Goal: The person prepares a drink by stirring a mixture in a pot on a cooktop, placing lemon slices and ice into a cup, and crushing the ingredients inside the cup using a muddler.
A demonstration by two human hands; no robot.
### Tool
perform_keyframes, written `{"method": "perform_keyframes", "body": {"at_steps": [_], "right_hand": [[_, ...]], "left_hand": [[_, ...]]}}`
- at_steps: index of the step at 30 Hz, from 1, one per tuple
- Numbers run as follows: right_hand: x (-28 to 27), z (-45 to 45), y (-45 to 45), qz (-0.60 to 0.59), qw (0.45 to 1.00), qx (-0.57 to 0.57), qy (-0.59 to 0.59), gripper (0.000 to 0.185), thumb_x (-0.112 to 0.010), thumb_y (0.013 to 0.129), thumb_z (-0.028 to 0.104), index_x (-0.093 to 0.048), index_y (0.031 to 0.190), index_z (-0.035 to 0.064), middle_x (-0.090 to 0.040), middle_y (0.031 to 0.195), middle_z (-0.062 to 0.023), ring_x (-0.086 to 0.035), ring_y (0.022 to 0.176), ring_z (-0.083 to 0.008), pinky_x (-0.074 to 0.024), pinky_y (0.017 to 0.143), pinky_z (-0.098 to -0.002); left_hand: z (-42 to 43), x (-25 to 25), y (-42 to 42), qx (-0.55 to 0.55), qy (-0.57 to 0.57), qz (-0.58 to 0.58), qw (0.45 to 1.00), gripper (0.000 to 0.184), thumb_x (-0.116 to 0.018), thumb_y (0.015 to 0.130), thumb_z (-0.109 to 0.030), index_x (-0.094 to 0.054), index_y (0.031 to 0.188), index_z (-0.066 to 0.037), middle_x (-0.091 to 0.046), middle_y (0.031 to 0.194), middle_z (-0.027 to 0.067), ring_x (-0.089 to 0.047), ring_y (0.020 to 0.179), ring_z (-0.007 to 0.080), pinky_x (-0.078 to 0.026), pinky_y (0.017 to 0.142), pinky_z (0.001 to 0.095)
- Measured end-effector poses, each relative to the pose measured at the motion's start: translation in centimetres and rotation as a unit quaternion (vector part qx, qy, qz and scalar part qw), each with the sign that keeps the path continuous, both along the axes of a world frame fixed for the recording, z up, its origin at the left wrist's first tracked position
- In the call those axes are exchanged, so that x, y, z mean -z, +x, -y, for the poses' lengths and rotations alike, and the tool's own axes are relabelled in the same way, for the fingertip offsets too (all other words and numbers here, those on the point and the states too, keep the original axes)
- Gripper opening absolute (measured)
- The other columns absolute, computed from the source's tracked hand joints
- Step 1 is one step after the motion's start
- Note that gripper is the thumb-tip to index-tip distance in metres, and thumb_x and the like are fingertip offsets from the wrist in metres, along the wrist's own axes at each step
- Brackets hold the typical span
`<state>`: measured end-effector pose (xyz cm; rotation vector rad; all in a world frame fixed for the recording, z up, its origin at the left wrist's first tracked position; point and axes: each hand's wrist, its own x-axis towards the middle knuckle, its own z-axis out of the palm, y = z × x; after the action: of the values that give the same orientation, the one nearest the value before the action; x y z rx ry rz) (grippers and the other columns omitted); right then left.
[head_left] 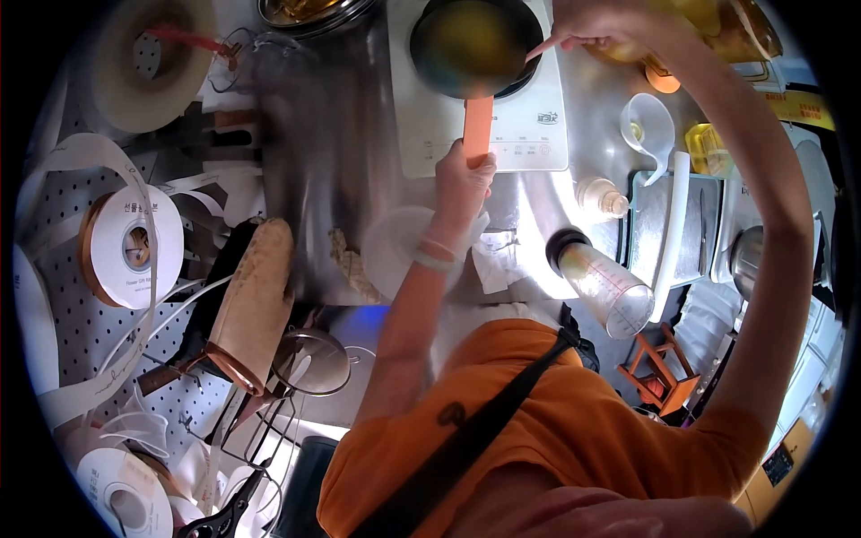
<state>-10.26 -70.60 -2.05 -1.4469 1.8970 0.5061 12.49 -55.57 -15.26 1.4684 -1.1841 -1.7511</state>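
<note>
My left hand [465, 179] is wrapped round the orange handle [478, 134] of a dark frying pan [429, 67]. The pan sits over a white induction cooktop [430, 134]. Inside it, a yellowish food [480, 45] is blurred. At the pan's right rim is my right hand [596, 22], fingers curled. A thin pinkish stick-like shape reaches from it to the rim; whether this is a utensil or a finger I cannot tell.
Right of the cooktop are a small white ladle-like cup [647, 125], a clear bottle [599, 197], a measuring cup [619, 291] and a tray [695, 224]. An oven mitt [260, 296], a ribbon spool [134, 247] and a strainer [314, 363] are on the left.
</note>
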Motion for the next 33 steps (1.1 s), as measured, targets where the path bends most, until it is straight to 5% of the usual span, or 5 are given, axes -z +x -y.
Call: {"method": "perform_keyframes", "body": {"at_steps": [6,10,17,29,33], "right_hand": [[6.2,-2.3,0.0,0.435,0.835,0.334,0.049,0.026,-0.050,0.092,0.015,-0.061,0.078,-0.0051,-0.034,0.053,0.0044,-0.026,0.040,-0.0054,-0.0205,0.035,-0.0216],[5.7,-3.2,1.3,0.159,0.939,0.035,-0.304,0.025,-0.054,0.088,0.016,-0.059,0.072,-0.0036,-0.052,0.055,-0.0078,-0.053,0.050,-0.0196,-0.0439,0.047,-0.0336],[3.0,-8.0,3.0,0.056,0.796,-0.453,-0.397,0.013,-0.056,0.075,0.006,-0.063,0.086,0.0068,-0.061,0.081,-0.0126,-0.060,0.074,-0.0308,-0.0505,0.066,-0.0373],[5.9,-2.8,0.9,0.110,0.739,-0.444,-0.495,0.007,-0.053,0.082,0.009,-0.057,0.084,0.0037,-0.058,0.083,-0.0128,-0.057,0.080,-0.0322,-0.0479,0.072,-0.0391],[2.5,-4.4,2.1,0.010,0.871,-0.380,-0.311,0.010,-0.056,0.079,0.008,-0.066,0.082,0.0054,-0.064,0.082,-0.0155,-0.063,0.083,-0.0313,-0.0506,0.070,-0.0368]], "left_hand": [[-0.1,0.0,-0.1,0.006,-0.037,0.022,0.999,0.017,-0.063,0.083,-0.011,-0.055,0.087,0.003,-0.055,0.059,0.0043,-0.049,0.040,0.0101,-0.040,0.039,0.0252],[0.0,-0.2,0.1,0.026,-0.053,0.032,0.998,0.017,-0.063,0.082,-0.010,-0.056,0.088,0.003,-0.056,0.059,0.0050,-0.050,0.040,0.0102,-0.040,0.038,0.0251],[0.9,-1.2,0.3,0.031,-0.008,0.032,0.999,0.013,-0.063,0.083,-0.008,-0.055,0.089,0.001,-0.055,0.060,0.0052,-0.050,0.042,0.0095,-0.041,0.039,0.0221],[1.3,-3.4,-0.1,0.022,0.071,0.042,0.996,0.013,-0.063,0.085,-0.010,-0.055,0.089,0.000,-0.053,0.062,0.0032,-0.048,0.046,0.0080,-0.041,0.041,0.0214],[1.2,-3.0,-0.1,0.010,0.053,0.024,0.998,0.012,-0.062,0.085,-0.009,-0.054,0.087,0.000,-0.053,0.061,0.0031,-0.047,0.044,0.0080,-0.040,0.040,0.0219]]}}
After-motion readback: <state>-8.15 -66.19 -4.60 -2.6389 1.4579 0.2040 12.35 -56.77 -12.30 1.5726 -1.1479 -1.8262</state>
